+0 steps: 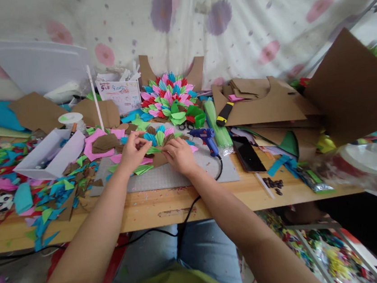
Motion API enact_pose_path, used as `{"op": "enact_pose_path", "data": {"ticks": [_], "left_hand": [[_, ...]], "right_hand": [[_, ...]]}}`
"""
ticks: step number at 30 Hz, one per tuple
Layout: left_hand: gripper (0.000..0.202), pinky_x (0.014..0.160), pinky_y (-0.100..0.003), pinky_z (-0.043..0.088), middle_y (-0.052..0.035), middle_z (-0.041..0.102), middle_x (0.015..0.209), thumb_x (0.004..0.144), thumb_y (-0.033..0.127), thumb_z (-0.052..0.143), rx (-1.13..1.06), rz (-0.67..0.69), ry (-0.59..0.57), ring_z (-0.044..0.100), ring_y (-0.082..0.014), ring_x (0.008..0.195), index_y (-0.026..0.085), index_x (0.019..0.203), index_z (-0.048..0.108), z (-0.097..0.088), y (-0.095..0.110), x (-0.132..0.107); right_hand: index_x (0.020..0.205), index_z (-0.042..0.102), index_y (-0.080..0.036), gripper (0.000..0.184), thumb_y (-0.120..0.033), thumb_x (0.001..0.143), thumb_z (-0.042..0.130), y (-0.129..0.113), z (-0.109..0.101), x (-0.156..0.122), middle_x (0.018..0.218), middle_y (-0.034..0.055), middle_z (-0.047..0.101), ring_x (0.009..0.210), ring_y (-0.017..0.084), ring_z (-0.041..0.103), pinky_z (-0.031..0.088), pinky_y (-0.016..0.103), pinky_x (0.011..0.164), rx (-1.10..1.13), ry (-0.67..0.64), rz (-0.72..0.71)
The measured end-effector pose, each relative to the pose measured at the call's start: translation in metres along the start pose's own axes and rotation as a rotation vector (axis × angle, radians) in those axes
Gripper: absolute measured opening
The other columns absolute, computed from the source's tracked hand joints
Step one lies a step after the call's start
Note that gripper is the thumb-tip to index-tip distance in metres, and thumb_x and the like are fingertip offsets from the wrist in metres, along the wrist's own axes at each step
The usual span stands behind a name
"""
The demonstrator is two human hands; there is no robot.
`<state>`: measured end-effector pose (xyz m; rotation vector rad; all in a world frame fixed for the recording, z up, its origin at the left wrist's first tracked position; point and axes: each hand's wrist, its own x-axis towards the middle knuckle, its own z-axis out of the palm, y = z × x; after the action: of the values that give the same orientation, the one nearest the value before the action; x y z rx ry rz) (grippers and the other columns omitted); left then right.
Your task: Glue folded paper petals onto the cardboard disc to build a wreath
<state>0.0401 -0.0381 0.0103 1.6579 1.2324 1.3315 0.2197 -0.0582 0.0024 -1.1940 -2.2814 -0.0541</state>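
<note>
Both my hands work over a piece of brown cardboard (159,159) lying on the grey cutting mat (179,178). Thumb and fingers of my left hand (132,153) are closed at the left end of a green pleated paper leaf (153,150). At its right end, the fingertips of my right hand (179,155) pinch the same leaf. Just beyond my fingers lie rows of pleated paper pieces in blue, green, brown and pink. Pink pleated paper (117,158) and green leaves (143,169) rest near my left hand. A blue hot glue gun (204,136) lies right of my right hand.
A colourful paper-covered cardboard shape (168,96) stands at the back. Left are a white box (52,157) and paper scraps (67,187). A phone (248,153), a yellow-black cutter (225,113) and cardboard sheets (262,106) lie right. The glue gun's black cord (195,202) crosses the table edge.
</note>
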Motion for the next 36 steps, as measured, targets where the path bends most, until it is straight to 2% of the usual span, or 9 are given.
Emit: {"op": "enact_pose_path", "data": {"ticks": [5,11,17,22,28,36], "left_hand": [[0.036,0.064,-0.025,0.044,0.0045,0.059,0.068,0.066,0.022,0.063,-0.008,-0.008,0.003,0.058,-0.011,0.066,0.02,0.098,0.048,0.0004,0.0003,0.0005],[0.036,0.06,-0.025,0.042,0.0044,0.059,0.067,0.066,0.023,0.063,-0.036,-0.053,-0.001,0.054,-0.0098,0.059,0.019,0.098,0.048,0.0033,-0.0013,0.0011],[0.034,0.065,-0.027,0.042,0.0026,0.061,0.071,0.067,0.026,0.063,0.013,-0.021,0.019,0.056,-0.0116,0.066,0.019,0.097,0.05,-0.0013,0.0005,0.0016],[0.034,0.064,-0.026,0.042,0.0032,0.059,0.069,0.064,0.023,0.063,0.016,-0.045,0.005,0.056,-0.0117,0.066,0.019,0.095,0.051,-0.0016,-0.0014,0.002],[0.033,0.066,-0.027,0.043,0.0044,0.057,0.066,0.063,0.022,0.06,-0.006,-0.045,-0.004,0.055,-0.0111,0.064,0.019,0.094,0.05,0.0007,-0.0059,0.0033],[0.032,0.075,-0.029,0.044,0.0028,0.06,0.072,0.069,0.022,0.06,0.082,0.02,-0.047,0.059,-0.0132,0.074,0.02,0.099,0.05,0.0023,-0.0044,0.0005]], "right_hand": [[0.1,0.067,-0.021,0.023,-0.024,0.091,0.047,0.0003,0.0008,-0.0004,0.094,0.0081,0.062,0.094,0.022,0.046,0.034,0.035,0.08,-0.017,-0.008,-0.006],[0.096,0.069,-0.022,0.025,-0.028,0.093,0.044,0.0007,0.004,-0.0009,0.093,0.0068,0.063,0.09,0.022,0.045,0.033,0.035,0.078,-0.057,-0.025,-0.09],[0.093,0.069,-0.022,0.024,-0.027,0.092,0.045,0.0006,0.0005,-0.0005,0.09,0.0074,0.062,0.09,0.022,0.045,0.032,0.035,0.078,-0.059,0.001,-0.028],[0.093,0.068,-0.022,0.023,-0.027,0.092,0.046,0.0001,0.0,-0.0005,0.09,0.0073,0.062,0.09,0.022,0.045,0.032,0.036,0.078,-0.063,-0.01,-0.026],[0.095,0.067,-0.023,0.024,-0.024,0.092,0.044,0.0005,0.0041,-0.0009,0.092,0.0069,0.062,0.09,0.022,0.044,0.03,0.036,0.077,-0.089,-0.049,-0.089],[0.09,0.068,-0.022,0.02,-0.018,0.088,0.049,-0.0016,0.0045,0.001,0.092,0.0063,0.062,0.087,0.02,0.045,0.029,0.034,0.075,-0.092,-0.122,-0.169]]}}
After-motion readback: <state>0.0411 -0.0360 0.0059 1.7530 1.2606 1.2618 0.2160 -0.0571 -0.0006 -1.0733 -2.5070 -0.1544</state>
